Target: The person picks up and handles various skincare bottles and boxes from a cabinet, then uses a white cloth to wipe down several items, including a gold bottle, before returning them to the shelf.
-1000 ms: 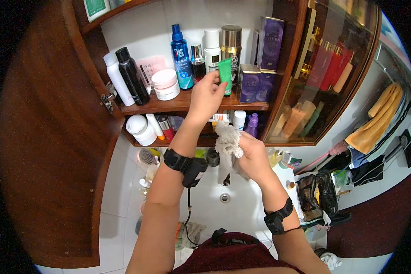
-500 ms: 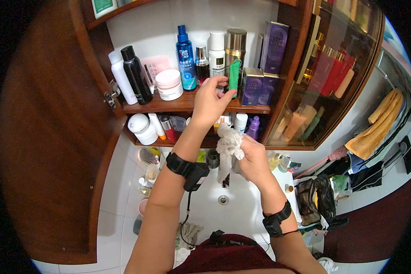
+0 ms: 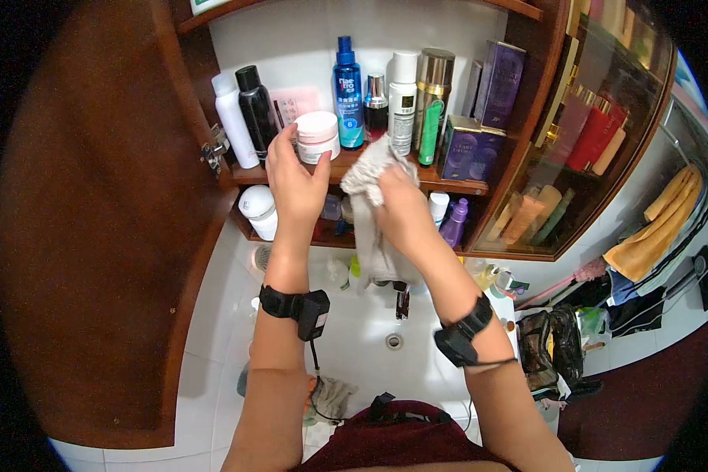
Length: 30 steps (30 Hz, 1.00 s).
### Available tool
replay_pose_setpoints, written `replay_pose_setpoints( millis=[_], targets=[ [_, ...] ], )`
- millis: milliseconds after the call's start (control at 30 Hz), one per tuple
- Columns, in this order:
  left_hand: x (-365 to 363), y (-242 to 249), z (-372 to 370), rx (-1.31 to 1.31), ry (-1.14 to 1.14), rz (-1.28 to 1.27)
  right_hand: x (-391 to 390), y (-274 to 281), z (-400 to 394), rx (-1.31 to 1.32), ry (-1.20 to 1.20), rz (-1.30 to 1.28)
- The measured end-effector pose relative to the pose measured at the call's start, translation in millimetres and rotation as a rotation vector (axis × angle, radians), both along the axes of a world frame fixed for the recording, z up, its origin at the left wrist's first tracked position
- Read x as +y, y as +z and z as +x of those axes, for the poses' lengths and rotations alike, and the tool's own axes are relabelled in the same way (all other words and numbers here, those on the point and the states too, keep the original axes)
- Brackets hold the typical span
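My left hand [image 3: 297,185] is at the white and pale pink cream jar [image 3: 319,138] on the middle shelf. Its fingers are spread, with the fingertips by the jar's left side and the thumb in front of it. Bunched in my right hand [image 3: 407,211] is a whitish cloth [image 3: 371,177], pressed near the shelf's front edge with its tail hanging down. A green tube [image 3: 429,134] stands upright in front of a gold-capped bottle [image 3: 436,75]. Between jar and cloth stands a blue spray bottle [image 3: 348,94]; a white bottle [image 3: 403,98] is behind the cloth.
White and black cans [image 3: 253,110] stand left of the jar, and purple boxes [image 3: 464,149] at the right. A lower shelf holds a white jar [image 3: 257,208] and a purple bottle [image 3: 454,224]. Below is the sink [image 3: 362,354]. The cabinet door [image 3: 94,236] hangs open at left.
My left hand has let go of the green tube, now standing on the shelf, and moved left to the cream jar. My right hand has lifted the cloth to the middle shelf.
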<state>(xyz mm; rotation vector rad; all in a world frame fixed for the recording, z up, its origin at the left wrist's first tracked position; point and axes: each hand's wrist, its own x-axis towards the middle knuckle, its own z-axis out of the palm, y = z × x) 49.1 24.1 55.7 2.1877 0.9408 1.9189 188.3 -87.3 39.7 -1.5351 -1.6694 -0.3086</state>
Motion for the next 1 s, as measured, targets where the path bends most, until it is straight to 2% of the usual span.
replay_pose_setpoints(
  millis=[33,133,233,267,367,467,600,800,900,933,1000],
  targets=[
    [3,0,-2,0.030,0.020,0.008,17,-5,-4,-0.185,-0.115,0.079],
    [10,-4,-1,0.121,0.047,-0.063,37,-14,-15,-0.388,-0.210,0.108],
    [16,-5,4,0.147,0.087,-0.077,43,-13,-18,-0.357,-0.002,0.082],
    [18,-5,6,0.144,0.100,-0.081,40,-12,-14,-0.439,-0.015,0.073],
    [21,-1,10,0.163,0.146,-0.060,21,-6,-3,-0.375,0.024,0.058],
    [20,3,12,0.194,0.187,-0.107,12,-9,5,-0.407,-0.125,0.042],
    [20,1,16,0.157,0.185,-0.108,11,-9,5,-0.394,-0.095,0.064],
    [8,1,9,0.002,0.086,-0.068,10,-7,6,-0.394,-0.063,0.047],
    [4,-3,-11,-0.228,-0.104,-0.015,11,-4,6,-0.406,-0.005,0.013],
    [-12,7,-19,-0.346,-0.267,-0.088,14,-3,2,-0.400,0.036,0.003],
    [-20,12,-35,-0.425,-0.304,-0.146,26,-5,-6,-0.390,0.124,0.008]
  ],
)
